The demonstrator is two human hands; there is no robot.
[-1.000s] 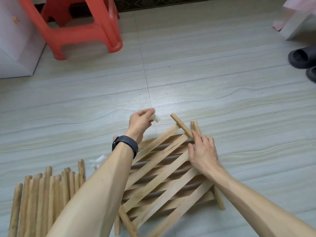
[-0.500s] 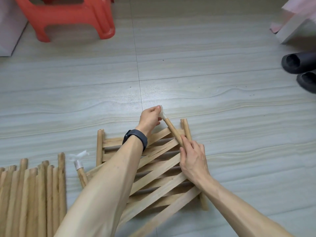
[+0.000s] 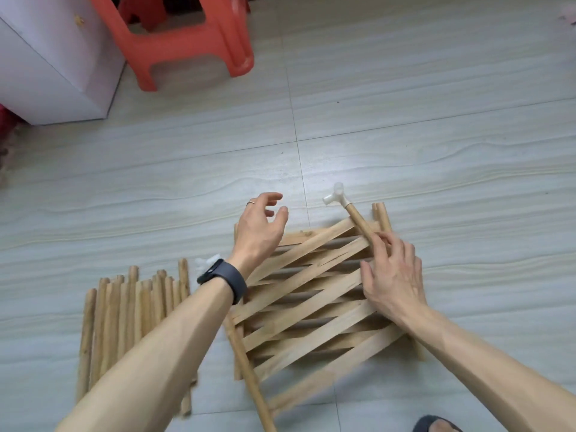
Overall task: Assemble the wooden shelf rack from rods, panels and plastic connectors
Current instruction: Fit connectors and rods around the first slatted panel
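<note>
Two slatted wooden panels lie stacked and crossed on the floor. A wooden rod sticks out from the top panel's far right corner, and a white plastic connector sits on its far tip. My right hand rests on the panel and pinches the rod lower down. My left hand hovers left of the connector with relaxed fingers, holding nothing. A bundle of loose rods lies to the left, with more white connectors partly hidden behind my left wrist.
A red plastic stool stands at the back left beside a white cabinet. A dark slipper shows at the bottom edge. Another long rod lies along the panels' left side.
My left hand pushed the white connector onto the rod's tip, then let go and drew back to the left. The right hand kept hold of the rod.
</note>
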